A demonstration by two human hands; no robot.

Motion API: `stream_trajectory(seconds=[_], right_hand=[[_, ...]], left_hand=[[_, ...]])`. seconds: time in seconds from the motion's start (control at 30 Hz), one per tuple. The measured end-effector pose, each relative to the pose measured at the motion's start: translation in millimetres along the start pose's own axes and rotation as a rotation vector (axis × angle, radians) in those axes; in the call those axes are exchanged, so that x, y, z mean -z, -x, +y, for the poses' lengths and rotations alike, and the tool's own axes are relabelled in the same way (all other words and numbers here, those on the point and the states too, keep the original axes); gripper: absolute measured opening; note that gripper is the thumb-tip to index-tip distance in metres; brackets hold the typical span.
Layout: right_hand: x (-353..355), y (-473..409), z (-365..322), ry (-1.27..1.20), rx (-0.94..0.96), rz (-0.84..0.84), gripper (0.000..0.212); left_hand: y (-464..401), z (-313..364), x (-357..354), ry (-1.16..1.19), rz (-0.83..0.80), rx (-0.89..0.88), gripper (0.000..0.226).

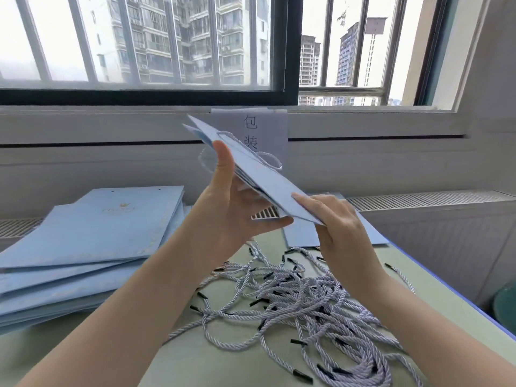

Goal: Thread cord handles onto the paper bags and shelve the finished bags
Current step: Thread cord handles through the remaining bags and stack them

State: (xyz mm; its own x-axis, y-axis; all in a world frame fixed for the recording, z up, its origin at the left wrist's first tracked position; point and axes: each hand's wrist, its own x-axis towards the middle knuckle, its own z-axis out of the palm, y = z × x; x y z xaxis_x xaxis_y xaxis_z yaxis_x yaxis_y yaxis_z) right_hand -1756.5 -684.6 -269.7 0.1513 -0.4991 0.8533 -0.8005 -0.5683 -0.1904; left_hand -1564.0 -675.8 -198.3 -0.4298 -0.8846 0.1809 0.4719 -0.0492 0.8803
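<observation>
I hold a flat light-blue paper bag (268, 180) up in the air, tilted, its top end pointing up and left toward the window. White cord handles (268, 159) loop out from its upper part on both sides. My left hand (229, 210) grips the bag from below, thumb raised along its near face and fingers curled under it. At the bag's lower right end my right hand (335, 222) pinches the edge. A tangled heap of white cords with black tips (301, 303) lies on the green table (212, 358) below my hands.
A stack of flat blue bags (92, 241) sits on the table at the left. More blue bags (301, 236) lie behind my right hand. A paper sign (265, 127) hangs on the sill. A radiator grille (418, 201) runs along the right; the table's blue right edge (446, 289) slants down.
</observation>
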Motion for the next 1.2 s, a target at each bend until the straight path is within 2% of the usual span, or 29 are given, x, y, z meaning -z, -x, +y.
stream_trajectory(seconds=[0.1, 0.13, 0.17, 0.23, 0.3, 0.37, 0.43, 0.5, 0.57, 0.6, 0.7, 0.83, 0.9, 1.07, 1.2], right_hand=[[0, 1, 3, 0.227, -0.057, 0.014, 0.055], [-2, 2, 3, 0.273, -0.106, 0.007, 0.057], [-3, 3, 1, 0.276, -0.175, 0.004, 0.059], [-3, 0, -3, 0.147, -0.381, 0.047, 0.058], [0, -6, -8, -0.193, -0.719, 0.129, 0.052], [5, -15, -11, -0.723, -1.078, 0.166, 0.038], [10, -19, -17, -1.287, -1.258, 0.069, 0.018], [9, -17, -26, -1.483, -1.248, -0.139, 0.019], [4, -14, -36, -1.453, -1.182, -0.265, 0.015], [1, -13, -40, -1.411, -1.176, -0.270, 0.010], [-2, -11, -40, -1.347, -1.232, -0.133, 0.008], [0, -10, -28, -1.252, -1.239, 0.041, 0.012], [2, -11, -22, -1.207, -1.258, 0.147, 0.013], [9, -13, -5, -1.163, -1.300, 0.405, 0.010], [13, -12, 3, -1.120, -1.311, 0.448, 0.010]], left_hand=[[-5, -2, 8, -0.001, 0.128, 0.023, 0.026], [-7, -4, 12, -0.014, 0.169, 0.037, 0.020], [-9, -6, 17, -0.019, 0.216, 0.044, 0.026], [-12, -10, 26, -0.006, 0.301, 0.024, 0.034], [-12, -12, 33, 0.011, 0.360, -0.007, 0.034], [-14, -15, 38, -0.004, 0.417, -0.044, 0.031], [-16, -20, 42, -0.013, 0.448, -0.063, 0.030], [-16, -27, 40, -0.006, 0.441, -0.067, 0.028], [-16, -34, 37, -0.049, 0.387, -0.064, 0.025], [-16, -37, 36, -0.109, 0.357, -0.056, 0.023], [-15, -41, 38, -0.430, 0.300, -0.019, 0.024], [-17, -43, 43, -0.783, 0.268, -0.010, 0.051], [-18, -42, 44, -0.946, 0.278, -0.039, 0.045], [-20, -32, 51, -1.227, 0.346, -0.168, 0.015], [-17, -19, 61, -1.510, 0.494, -0.225, 0.022]])
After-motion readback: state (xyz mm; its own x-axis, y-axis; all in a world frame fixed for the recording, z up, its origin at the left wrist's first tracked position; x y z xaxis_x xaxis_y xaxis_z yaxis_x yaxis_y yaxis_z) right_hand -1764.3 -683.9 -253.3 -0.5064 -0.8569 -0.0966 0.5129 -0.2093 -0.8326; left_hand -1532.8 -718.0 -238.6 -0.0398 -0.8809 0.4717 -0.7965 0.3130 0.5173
